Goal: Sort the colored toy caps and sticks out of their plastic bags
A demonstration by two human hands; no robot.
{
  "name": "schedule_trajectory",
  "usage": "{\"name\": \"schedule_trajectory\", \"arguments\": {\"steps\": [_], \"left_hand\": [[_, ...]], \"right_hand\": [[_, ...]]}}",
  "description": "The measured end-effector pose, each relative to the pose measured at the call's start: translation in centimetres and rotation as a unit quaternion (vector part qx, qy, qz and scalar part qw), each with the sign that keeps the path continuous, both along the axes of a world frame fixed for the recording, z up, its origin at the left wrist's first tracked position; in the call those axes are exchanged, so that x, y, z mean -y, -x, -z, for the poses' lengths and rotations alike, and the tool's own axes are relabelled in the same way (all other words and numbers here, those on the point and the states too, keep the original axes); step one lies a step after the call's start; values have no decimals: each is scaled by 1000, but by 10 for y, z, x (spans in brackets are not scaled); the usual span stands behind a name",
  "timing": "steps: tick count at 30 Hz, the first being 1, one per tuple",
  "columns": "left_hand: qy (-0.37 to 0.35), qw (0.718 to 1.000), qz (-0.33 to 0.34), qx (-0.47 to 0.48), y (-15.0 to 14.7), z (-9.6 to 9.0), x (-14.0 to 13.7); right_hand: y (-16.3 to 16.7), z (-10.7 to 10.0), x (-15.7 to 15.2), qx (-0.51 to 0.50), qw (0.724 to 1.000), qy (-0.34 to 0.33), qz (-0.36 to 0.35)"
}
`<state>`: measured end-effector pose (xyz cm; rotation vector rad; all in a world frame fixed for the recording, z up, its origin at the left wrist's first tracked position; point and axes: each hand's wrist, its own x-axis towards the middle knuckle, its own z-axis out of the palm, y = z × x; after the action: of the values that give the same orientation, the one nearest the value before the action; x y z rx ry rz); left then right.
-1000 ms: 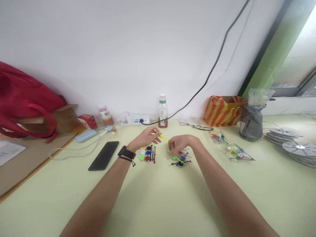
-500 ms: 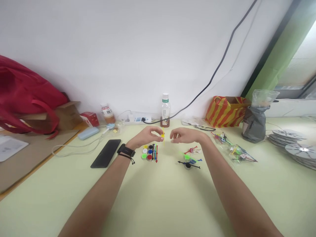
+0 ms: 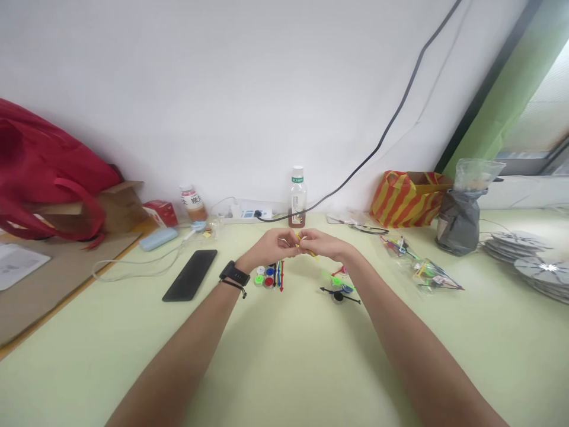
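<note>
Above the middle of the table, my left hand point(image 3: 272, 248) and my right hand point(image 3: 328, 245) meet at the fingertips. Both are pinched on a thin yellow plastic piece point(image 3: 313, 255), mostly covered by the fingers; its exact shape is hard to make out. Below my left hand lie small round plastic discs point(image 3: 269, 282) in several colours, beside a row of plastic arrows point(image 3: 279, 276). Under my right forearm, a black arrow point(image 3: 347, 295) sits across a round base. Next to it are green, blue and red arrow pieces, partly hidden by the arm.
A phone point(image 3: 190, 276) lies at left, near a white cable and a pale blue case point(image 3: 158, 239). A drink bottle point(image 3: 297, 198) stands by the wall. To the right are bagged arrow parts point(image 3: 433, 277), a striped bag point(image 3: 406, 200), a grey bag point(image 3: 460, 225) and stacked discs point(image 3: 542, 273).
My right hand has moved left to meet my left hand and now grips the yellow piece too. My left hand has shifted slightly right.
</note>
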<state>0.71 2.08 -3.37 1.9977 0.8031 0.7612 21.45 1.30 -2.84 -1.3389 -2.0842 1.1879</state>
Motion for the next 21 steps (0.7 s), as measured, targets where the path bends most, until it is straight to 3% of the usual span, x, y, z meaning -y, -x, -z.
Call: {"name": "schedule_trajectory", "arguments": {"steps": [3,8,13,17,21], "left_hand": [[-19,999,0,-43,-4,7,3],[-79,986,26,-144,-10,18,7],[-120,969,-4,-218,-3,19,2],[-108,972,-11,-208,4,18,-4],[-107,973,-11,-205,8,14,-6]], "right_hand": [[-2,3,-1,134,990,-18,30],[-18,8,-8,249,968,19,21],[-37,-9,-6,306,951,45,-6],[-38,-19,2,350,928,121,-48],[-31,-18,8,354,925,130,-42]]}}
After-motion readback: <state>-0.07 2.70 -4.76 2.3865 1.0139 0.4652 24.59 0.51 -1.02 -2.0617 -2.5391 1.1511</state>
